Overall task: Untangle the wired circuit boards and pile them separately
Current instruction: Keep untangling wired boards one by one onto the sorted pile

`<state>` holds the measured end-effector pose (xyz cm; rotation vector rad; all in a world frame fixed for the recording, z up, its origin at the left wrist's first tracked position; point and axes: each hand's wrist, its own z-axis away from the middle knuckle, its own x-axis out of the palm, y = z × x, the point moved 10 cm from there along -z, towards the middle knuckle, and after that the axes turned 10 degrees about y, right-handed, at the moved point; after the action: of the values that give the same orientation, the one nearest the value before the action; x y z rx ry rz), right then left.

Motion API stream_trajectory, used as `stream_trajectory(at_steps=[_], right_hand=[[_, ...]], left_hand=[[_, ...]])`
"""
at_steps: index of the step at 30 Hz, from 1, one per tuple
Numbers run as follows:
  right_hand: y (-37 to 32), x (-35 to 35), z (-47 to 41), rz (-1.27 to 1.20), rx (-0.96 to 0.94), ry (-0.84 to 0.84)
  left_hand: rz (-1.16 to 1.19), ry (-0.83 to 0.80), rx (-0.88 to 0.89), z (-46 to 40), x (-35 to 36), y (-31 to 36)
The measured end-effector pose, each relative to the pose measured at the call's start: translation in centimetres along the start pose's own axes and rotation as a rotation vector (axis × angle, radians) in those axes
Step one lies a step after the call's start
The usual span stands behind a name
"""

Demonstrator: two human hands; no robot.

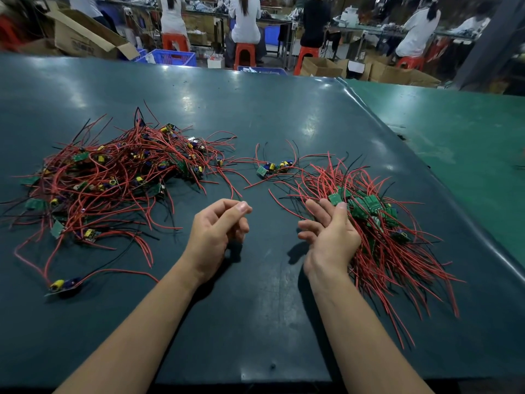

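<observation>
A tangled heap of wired circuit boards (119,172), red and black leads with green boards and yellow parts, lies at the left of the dark table (255,322). A tidier pile of boards (377,223) with leads fanned out lies at the right. My left hand (216,234) hovers between them with fingers curled, thumb tip just below the end of a red wire (231,189) trailing from the heap; I cannot tell whether it pinches the wire. My right hand (329,237) rests against the right pile with fingers spread, thumb touching a green board (335,198).
A small cluster of boards (272,167) lies between the piles, farther back. One stray board (64,285) sits near the left front. A green mat (454,132) adjoins the table at right. People sit on red stools at benches behind, among cardboard boxes and blue crates.
</observation>
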<state>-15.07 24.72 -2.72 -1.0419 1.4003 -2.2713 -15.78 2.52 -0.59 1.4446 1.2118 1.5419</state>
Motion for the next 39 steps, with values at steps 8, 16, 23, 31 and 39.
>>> stream_trajectory(at_steps=[8, 16, 23, 31, 39], right_hand=[[1.0, 3.6, 2.8, 0.4, -0.145, -0.336], [-0.6, 1.6, -0.3, 0.351, -0.243, -0.108], [0.0, 3.8, 2.9, 0.5, -0.296, -0.412], [0.4, 4.4, 3.7, 0.62, -0.363, -0.499], [0.6, 4.5, 3.9, 0.672, -0.388, -0.516]], left_hand=[[-0.044, -0.006, -0.007, 0.2, 0.3, -0.1], [-0.078, 0.026, 0.021, 0.2, -0.2, 0.3], [-0.926, 0.39, 0.697, 1.5, -3.1, 6.9], [-1.518, 0.796, 0.043, 0.0, -12.1, 5.5], [-1.47, 0.821, 0.259, 0.2, -10.8, 6.7]])
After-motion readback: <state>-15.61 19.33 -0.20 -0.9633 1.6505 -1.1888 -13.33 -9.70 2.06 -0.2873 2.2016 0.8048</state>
